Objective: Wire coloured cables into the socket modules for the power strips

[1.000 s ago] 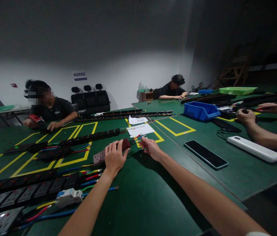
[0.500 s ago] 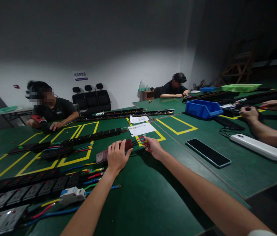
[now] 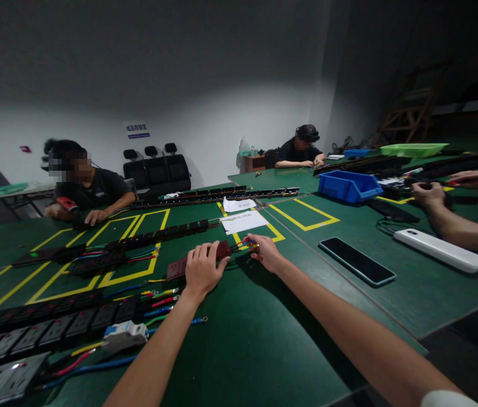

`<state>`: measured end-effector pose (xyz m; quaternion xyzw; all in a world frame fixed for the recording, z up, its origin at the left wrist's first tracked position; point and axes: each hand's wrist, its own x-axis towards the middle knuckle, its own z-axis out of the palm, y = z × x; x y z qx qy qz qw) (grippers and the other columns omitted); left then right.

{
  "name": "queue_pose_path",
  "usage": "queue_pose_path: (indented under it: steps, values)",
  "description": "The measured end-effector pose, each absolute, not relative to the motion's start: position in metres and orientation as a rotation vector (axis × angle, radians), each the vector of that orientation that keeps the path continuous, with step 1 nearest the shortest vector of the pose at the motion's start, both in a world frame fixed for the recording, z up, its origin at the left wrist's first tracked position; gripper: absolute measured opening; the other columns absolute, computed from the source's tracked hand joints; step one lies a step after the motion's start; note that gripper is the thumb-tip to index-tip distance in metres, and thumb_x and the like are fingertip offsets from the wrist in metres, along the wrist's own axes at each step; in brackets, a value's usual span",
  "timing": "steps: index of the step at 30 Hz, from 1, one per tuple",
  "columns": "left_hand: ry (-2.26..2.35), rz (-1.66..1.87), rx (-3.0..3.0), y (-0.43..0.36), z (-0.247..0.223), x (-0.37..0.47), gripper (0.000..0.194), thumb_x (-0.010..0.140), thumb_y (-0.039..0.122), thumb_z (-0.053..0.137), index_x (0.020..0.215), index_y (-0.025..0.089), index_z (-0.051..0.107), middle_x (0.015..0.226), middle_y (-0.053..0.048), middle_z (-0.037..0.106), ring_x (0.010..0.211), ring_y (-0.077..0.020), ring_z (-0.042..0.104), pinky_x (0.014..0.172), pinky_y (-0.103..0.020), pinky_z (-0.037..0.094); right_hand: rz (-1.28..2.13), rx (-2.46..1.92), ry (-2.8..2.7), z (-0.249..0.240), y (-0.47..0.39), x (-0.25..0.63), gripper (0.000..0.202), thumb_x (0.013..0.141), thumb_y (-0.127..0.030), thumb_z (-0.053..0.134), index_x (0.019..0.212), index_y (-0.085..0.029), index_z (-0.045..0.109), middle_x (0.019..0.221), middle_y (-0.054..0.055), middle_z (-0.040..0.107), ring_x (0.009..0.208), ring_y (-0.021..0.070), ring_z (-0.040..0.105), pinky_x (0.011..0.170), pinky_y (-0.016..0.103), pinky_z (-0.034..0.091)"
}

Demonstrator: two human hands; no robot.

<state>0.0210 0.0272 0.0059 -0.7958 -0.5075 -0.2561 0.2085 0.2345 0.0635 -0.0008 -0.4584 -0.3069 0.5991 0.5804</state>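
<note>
My left hand (image 3: 203,265) is closed over the middle of a dark red socket strip (image 3: 176,269), whose two ends stick out past the fingers. Coloured wires (image 3: 239,246) run from the strip's right end to my right hand (image 3: 266,253). Thumb and fingers of that hand pinch the wires close to their tips; the exact grip is partly hidden. A white label sheet (image 3: 245,222) lies just beyond both hands. Left of my left forearm are socket strips (image 3: 64,330) with coloured leads and ring terminals, and a white-blue breaker (image 3: 125,336).
A phone (image 3: 356,261), a white power bank (image 3: 443,250) and a blue bin (image 3: 349,186) lie to the right. A co-worker's hands (image 3: 429,198) work beyond them. Two other people sit across the green table (image 3: 239,345), one holding a red drill (image 3: 68,206).
The socket strip has rolled a little, so its socket face at the left end no longer shows. My right fingers have shifted slightly on the wires.
</note>
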Motion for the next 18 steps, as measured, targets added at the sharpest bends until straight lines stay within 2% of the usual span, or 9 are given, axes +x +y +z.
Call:
queue_pose_path:
  steps: [8,18]
  values:
    - [-1.396,-0.701,-2.222,0.026,0.007,0.022,0.055,0.098,0.057,0.042,0.132,0.018,0.057,0.117,-0.014,0.064,0.104,-0.0290,0.057,0.089,-0.043,0.042,1.480,-1.034,-0.570,-0.004,0.072,0.236,0.015,0.089,-0.018,0.060,0.076,-0.013,0.065,0.064,0.002,0.066,0.044,0.0071,0.052,0.035,0.015,0.039]
    - [-1.382,-0.725,-2.246,0.027,0.007,0.022,0.054,0.098,0.057,0.043,0.132,0.018,0.057,0.117,-0.014,0.064,0.105,-0.0291,0.057,0.090,-0.043,0.042,1.479,-1.027,-0.530,-0.010,0.078,0.238,0.014,0.087,-0.017,0.060,0.074,-0.016,0.060,0.059,0.000,0.061,0.039,0.0067,0.046,0.032,0.016,0.034]
